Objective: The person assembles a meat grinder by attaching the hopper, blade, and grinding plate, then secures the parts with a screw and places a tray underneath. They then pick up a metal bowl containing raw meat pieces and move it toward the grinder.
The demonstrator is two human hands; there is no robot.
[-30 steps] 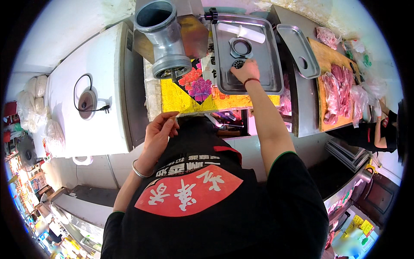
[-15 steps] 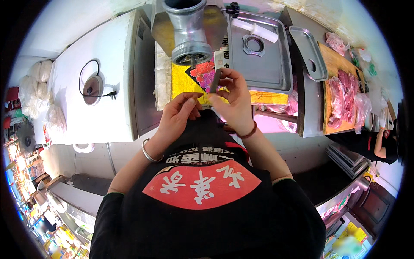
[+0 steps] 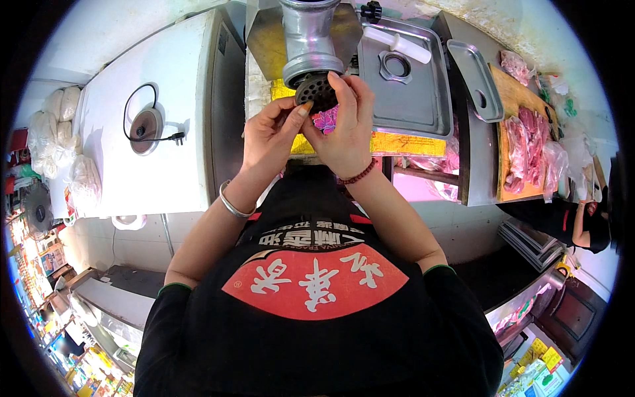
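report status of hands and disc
Left hand and right hand gripping holed disc. Disc by grinder, contact unclear. Ring lies in tray. No obstruction visible between disc and grinder.

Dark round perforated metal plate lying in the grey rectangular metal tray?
No, the plate is held up between the left hand and right hand, outside the tray.

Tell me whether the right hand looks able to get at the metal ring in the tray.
Probably yes: the metal ring lies uncovered in the tray, near the right hand, though that hand holds a perforated disc.
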